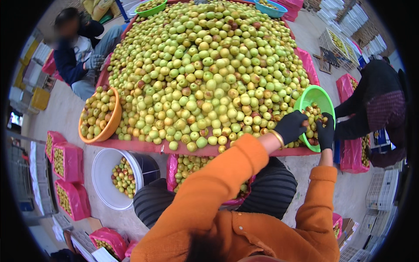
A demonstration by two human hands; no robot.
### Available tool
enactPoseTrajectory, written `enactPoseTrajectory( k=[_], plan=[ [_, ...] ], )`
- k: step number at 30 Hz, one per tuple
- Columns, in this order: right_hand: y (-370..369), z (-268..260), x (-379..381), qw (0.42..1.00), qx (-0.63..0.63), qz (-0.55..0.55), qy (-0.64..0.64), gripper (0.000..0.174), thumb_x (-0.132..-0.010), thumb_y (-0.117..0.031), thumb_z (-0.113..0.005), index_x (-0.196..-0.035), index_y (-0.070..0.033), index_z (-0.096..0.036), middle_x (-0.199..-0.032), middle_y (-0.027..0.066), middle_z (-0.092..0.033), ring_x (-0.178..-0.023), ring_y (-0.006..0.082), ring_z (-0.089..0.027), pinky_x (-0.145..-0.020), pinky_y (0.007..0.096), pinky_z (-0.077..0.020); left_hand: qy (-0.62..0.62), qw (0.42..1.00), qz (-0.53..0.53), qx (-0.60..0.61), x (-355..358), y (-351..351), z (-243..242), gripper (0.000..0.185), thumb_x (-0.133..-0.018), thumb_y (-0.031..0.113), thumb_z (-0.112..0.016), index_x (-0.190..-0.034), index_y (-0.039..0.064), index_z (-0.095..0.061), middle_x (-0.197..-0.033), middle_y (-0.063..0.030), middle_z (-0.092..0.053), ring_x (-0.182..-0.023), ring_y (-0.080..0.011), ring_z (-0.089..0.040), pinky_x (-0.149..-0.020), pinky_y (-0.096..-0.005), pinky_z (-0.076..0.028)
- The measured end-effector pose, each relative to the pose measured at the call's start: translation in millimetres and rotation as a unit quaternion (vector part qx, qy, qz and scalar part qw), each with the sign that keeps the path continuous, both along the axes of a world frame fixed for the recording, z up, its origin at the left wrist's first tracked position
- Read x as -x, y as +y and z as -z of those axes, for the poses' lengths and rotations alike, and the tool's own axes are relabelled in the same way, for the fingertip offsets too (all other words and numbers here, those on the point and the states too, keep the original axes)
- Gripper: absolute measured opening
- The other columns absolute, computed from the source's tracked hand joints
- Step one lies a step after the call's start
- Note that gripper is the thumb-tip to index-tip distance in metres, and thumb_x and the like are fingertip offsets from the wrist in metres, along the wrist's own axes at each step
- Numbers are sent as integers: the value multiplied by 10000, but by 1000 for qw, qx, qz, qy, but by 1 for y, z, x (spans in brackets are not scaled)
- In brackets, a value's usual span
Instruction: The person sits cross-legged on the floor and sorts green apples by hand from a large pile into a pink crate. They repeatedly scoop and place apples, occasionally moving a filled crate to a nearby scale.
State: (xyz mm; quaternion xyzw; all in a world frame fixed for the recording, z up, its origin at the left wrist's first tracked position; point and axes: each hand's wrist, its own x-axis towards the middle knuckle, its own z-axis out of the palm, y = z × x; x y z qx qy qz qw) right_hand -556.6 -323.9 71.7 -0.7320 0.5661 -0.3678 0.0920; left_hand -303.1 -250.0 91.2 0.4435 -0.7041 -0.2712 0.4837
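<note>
A large heap of yellow-green jujubes (pixel 203 75), some with brown-red patches, covers the red-edged table before me. At its near right corner a green plastic basket (pixel 315 95) leans with its mouth tilted towards me, holding browner jujubes (pixel 313 113). My left hand (pixel 290 127), in a black glove, is curled at the basket's left rim. A small brownish patch shows at its fingertips; whether that is fruit or bare finger is unclear. Inside the basket's right side, my right hand (pixel 325 131), also black-gloved, bends its fingers among the fruit. Its grip is partly hidden.
An orange basket (pixel 113 113) full of jujubes sits at the table's left corner. Below stands a white bucket (pixel 100 180), part filled. A pink-lined crate (pixel 172 173) of fruit is between my knees. One person (pixel 77 52) sits left; another (pixel 376 101) bends at right.
</note>
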Motion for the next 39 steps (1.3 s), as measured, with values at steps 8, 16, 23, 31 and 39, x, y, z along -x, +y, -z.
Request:
enactPoseTrajectory(
  k=[8,16,23,31,39],
  plan=[
    [-6,-30,-69,995,62,-50,65,373,-946,-89,-685,-1310,-27,-628,-1257,139,-673,-1157,274,-641,-1009,389,-485,267,956,-52,-108,-102,30,5,323,-944,127,-683,-1260,63,-664,-1120,-70,-716,-925,-176,-686,-823,-323,-550],
    [7,-65,-366,919,62,-388,-21,326,-943,-83,-657,-1266,-125,-658,-1177,114,-690,-1036,280,-697,-863,384,-572,-137,855,-497,65,-405,115,0,344,-911,72,-705,-1245,89,-628,-1185,-109,-653,-940,-245,-687,-848,-356,-550],
    [3,-68,-492,892,90,-312,314,237,-915,-93,-595,-1145,-117,-649,-1137,106,-654,-990,330,-707,-800,465,-569,-402,770,-473,-145,-493,109,-5,309,-889,283,-732,-1133,95,-705,-1133,-133,-682,-1039,-335,-665,-908,-456,-540],
    [-3,-68,-501,877,20,-306,370,258,-921,-121,-591,-1177,-125,-621,-1151,114,-672,-971,332,-721,-763,473,-571,-272,840,-464,-78,-476,93,-14,261,-903,216,-695,-1113,62,-688,-1085,-165,-679,-990,-354,-681,-866,-437,-549],
    [-3,-78,-495,902,-39,-323,284,318,-922,-328,-584,-1156,-119,-635,-1078,147,-705,-1011,336,-714,-853,471,-559,-291,930,-224,16,-384,27,-18,474,-862,91,-623,-1333,140,-621,-1302,-97,-629,-1079,-303,-658,-883,-408,-553]
  ],
)
